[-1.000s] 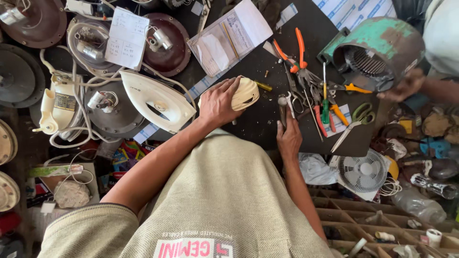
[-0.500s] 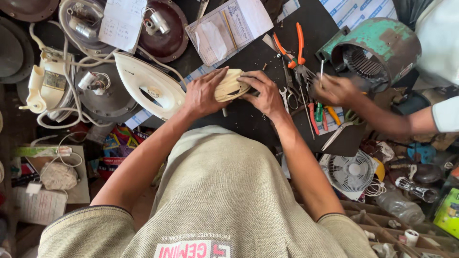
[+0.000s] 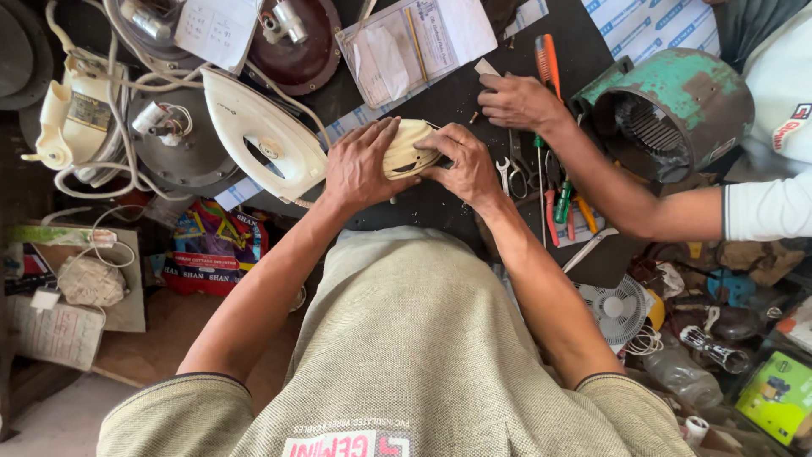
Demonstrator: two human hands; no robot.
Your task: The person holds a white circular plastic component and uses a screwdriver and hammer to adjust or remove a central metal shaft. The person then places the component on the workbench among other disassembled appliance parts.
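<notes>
My left hand (image 3: 362, 166) and my right hand (image 3: 461, 164) both grip a cream plastic housing part (image 3: 406, 149) over the dark worktable (image 3: 457, 93). The left hand covers its left side, the right hand's fingers curl over its right end. A white electric iron (image 3: 262, 131) lies just to the left of my left hand. Another person's hand (image 3: 518, 100) rests on the table to the right, near the tools.
Pliers with orange handles (image 3: 546, 61), spanners and screwdrivers (image 3: 558, 199) lie right of my hands. A green motor casing (image 3: 672, 110) stands far right. Papers (image 3: 423, 42), round metal plates (image 3: 296, 42), a small white fan (image 3: 615, 309) and cluttered boxes surround the table.
My right hand came onto the cream part, so both hands now hold it. The other person's hand moved left across the tools toward the papers.
</notes>
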